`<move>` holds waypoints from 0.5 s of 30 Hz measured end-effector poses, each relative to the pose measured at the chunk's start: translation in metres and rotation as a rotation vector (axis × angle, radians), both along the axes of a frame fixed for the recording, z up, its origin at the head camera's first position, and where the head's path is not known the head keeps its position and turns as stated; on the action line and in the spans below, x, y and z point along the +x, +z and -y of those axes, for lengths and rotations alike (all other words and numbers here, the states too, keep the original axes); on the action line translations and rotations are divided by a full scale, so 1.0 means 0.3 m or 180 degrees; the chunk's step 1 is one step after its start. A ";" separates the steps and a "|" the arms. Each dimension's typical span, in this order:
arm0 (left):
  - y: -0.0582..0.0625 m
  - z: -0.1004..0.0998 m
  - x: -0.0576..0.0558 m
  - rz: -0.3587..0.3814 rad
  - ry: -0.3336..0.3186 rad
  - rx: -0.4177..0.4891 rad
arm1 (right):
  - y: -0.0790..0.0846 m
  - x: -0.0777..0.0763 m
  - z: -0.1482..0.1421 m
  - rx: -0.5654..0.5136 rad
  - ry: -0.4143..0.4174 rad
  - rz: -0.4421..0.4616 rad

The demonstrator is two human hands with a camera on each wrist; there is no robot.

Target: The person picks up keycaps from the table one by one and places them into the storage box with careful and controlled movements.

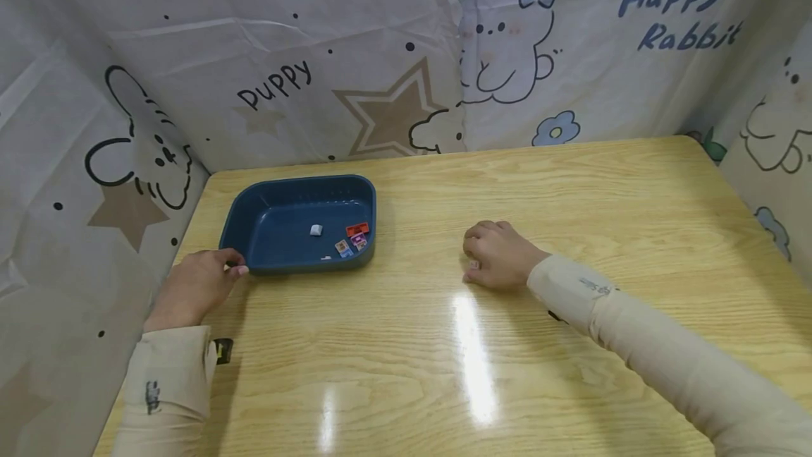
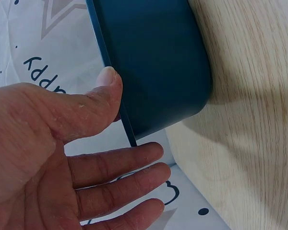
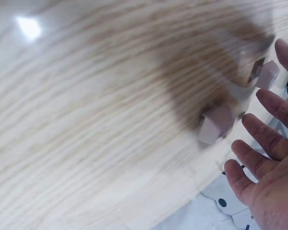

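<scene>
A dark blue plastic basin [image 1: 298,266] stands at the left of the table. My left hand [image 1: 198,286] pinches its rim at the near left corner. In the left wrist view the thumb [image 2: 105,91] presses the outer wall, the index finger is mostly hidden, and the other fingers stick out. My right hand [image 1: 501,256] is low over the table, right of the basin. A small pale block [image 3: 267,75] sits between its spread thumb and index finger; whether they touch it I cannot tell. Another small pale block [image 3: 216,125] lies on the table near the fingertips.
Inside the basin are a small white piece [image 1: 316,230], a red piece [image 1: 357,229] and several other small coloured pieces near its right end. Printed cloth [image 1: 285,90] walls in the back and sides of the wooden table [image 1: 380,358].
</scene>
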State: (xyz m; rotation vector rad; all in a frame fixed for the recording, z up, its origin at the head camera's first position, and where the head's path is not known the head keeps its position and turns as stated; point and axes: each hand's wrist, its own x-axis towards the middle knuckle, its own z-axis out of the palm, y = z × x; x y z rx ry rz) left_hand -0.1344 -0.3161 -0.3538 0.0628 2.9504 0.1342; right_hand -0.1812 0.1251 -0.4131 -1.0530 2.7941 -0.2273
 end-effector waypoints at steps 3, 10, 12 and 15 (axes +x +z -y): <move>0.001 0.002 -0.002 0.0025 0.0002 -0.0002 | -0.009 0.003 -0.010 -0.0011 -0.0012 -0.0027; 0.002 0.002 -0.004 0.0091 0.0017 -0.0014 | -0.012 0.017 -0.010 -0.0142 0.0033 -0.0071; 0.002 0.005 -0.004 0.0113 0.0030 -0.0018 | -0.012 0.020 -0.007 -0.0152 0.0044 -0.0081; 0.001 0.005 -0.003 0.0118 0.0038 -0.0026 | -0.011 0.021 -0.004 -0.0128 0.0046 -0.0083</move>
